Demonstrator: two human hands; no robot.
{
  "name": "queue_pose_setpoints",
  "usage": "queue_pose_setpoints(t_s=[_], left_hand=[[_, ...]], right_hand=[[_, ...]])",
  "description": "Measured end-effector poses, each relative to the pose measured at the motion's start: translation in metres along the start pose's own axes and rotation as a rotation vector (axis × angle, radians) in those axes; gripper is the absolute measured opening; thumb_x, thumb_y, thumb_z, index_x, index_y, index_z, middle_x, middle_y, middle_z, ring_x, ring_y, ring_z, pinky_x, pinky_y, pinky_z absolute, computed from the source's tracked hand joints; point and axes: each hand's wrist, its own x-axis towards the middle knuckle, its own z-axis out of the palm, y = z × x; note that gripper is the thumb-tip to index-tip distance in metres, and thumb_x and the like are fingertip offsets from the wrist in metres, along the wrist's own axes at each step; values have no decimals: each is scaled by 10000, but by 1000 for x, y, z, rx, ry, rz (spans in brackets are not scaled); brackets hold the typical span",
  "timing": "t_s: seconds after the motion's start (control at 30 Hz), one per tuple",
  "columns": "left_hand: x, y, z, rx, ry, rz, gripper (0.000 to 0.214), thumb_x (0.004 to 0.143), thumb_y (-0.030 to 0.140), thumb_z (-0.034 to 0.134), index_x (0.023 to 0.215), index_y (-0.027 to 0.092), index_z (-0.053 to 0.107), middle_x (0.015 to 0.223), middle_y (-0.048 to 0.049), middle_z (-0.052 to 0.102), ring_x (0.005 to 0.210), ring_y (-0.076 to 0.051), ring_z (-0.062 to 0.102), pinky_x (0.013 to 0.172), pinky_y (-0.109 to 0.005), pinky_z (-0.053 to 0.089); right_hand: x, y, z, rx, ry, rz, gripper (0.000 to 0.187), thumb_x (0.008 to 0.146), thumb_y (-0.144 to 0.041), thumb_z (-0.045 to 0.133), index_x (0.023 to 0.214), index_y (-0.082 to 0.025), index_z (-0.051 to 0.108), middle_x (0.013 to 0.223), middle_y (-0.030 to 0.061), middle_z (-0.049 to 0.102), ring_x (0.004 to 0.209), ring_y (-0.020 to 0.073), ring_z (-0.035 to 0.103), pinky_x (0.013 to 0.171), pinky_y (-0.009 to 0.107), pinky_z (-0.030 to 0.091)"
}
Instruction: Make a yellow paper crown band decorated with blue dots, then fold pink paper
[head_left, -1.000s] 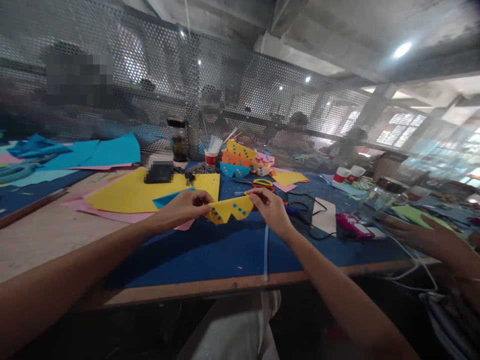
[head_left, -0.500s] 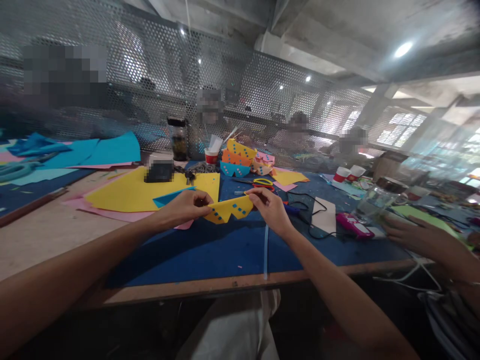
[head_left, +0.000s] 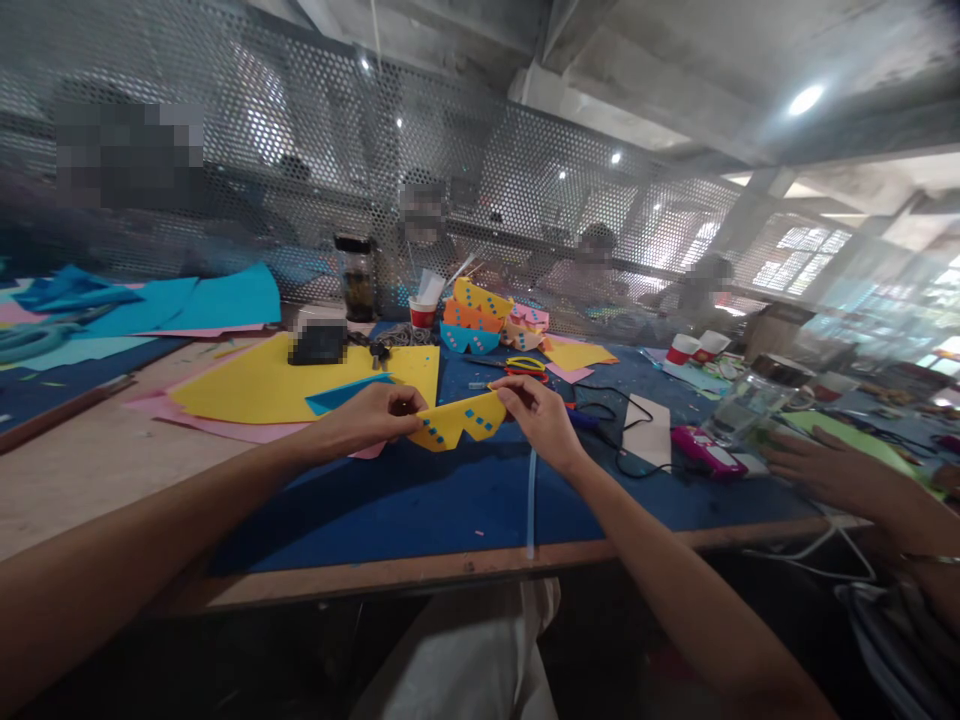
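Both my hands hold a yellow paper strip (head_left: 459, 421) with a zigzag lower edge and small blue squares stuck on it, a little above the blue mat (head_left: 420, 500). My left hand (head_left: 371, 416) pinches its left end with closed fingers. My right hand (head_left: 541, 420) pinches the right end, fingers also closed. The strip hangs between them, slightly higher on the right.
Large yellow (head_left: 270, 385), pink and blue paper sheets lie at the left. A pile of finished coloured strips (head_left: 480, 318), a red cup (head_left: 422, 313), a jar (head_left: 357, 277) and scissors (head_left: 525, 366) stand behind. A co-worker's hand (head_left: 821, 467) rests at the right by a pink device (head_left: 705, 450). A perforated metal screen runs along the back.
My hands and the strip have barely shifted. The co-worker's hand at the right has moved slightly along the table edge.
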Motion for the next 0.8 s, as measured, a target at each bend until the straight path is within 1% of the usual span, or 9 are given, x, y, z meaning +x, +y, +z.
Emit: queue_pose_setpoints(t_s=[0.43, 0.8], left_hand=[[1, -3, 0, 20, -19, 9, 169, 693, 360, 683, 748, 199, 683, 616, 23, 604, 543, -141, 505, 493, -241, 342], [1, -3, -1, 17, -34, 9, 164, 705, 350, 691, 759, 196, 681, 642, 21, 607, 560, -134, 495, 505, -236, 332]], right_hand=[[0, 0, -1, 4, -19, 7, 312, 933, -496, 665, 1029, -211, 748, 975, 58, 731, 862, 210, 701, 741, 315, 632], [-1, -2, -1, 2, -15, 10, 330, 927, -515, 668, 1030, -211, 749, 972, 59, 734, 859, 213, 702, 716, 311, 631]])
